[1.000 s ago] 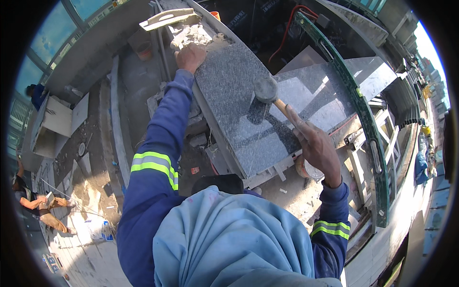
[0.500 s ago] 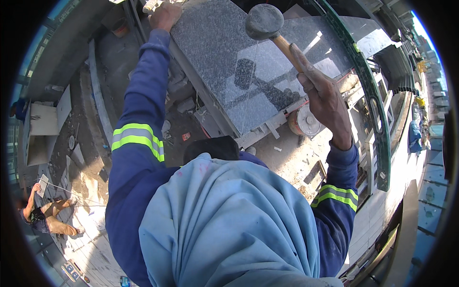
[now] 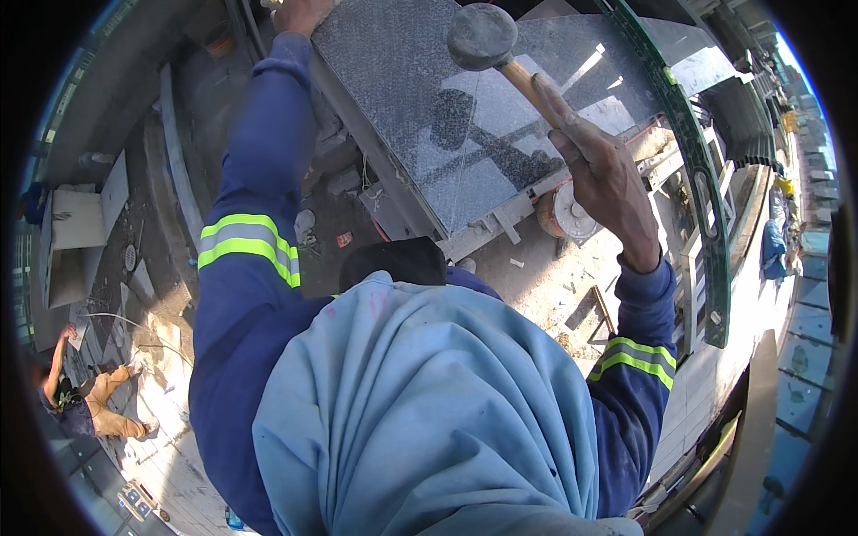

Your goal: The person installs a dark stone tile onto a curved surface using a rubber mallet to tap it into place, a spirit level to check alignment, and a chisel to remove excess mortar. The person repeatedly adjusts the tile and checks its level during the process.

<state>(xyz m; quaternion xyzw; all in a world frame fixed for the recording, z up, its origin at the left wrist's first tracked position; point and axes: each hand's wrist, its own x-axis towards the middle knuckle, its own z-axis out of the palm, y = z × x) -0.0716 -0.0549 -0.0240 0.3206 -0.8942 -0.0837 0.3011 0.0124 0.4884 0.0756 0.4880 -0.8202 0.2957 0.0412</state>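
My right hand (image 3: 603, 170) grips the wooden handle of a rubber mallet (image 3: 483, 37), its index finger laid along the handle. The grey round head is raised above a dark speckled stone slab (image 3: 384, 62), and the mallet's shadow falls on the polished surface. At the top edge of the picture, my left hand (image 3: 301, 15) is by the slab's far left corner. Its fingers are mostly cut off, and a pale bit of something shows beside them. A long green spirit level (image 3: 686, 147) stretches past the slab's right side, to the right of my right hand.
Below the slab's near edge stands a lidded bucket (image 3: 567, 214) on dusty ground with scraps. A pale metal frame (image 3: 695, 277) is to the right. Far left, another person (image 3: 98, 402) is on the ground near an open box-like cabinet (image 3: 76, 223).
The view has shifted slightly, with my left hand now further past the top edge. The mallet sits slightly further left and higher in the picture. The other person's arm has moved up.
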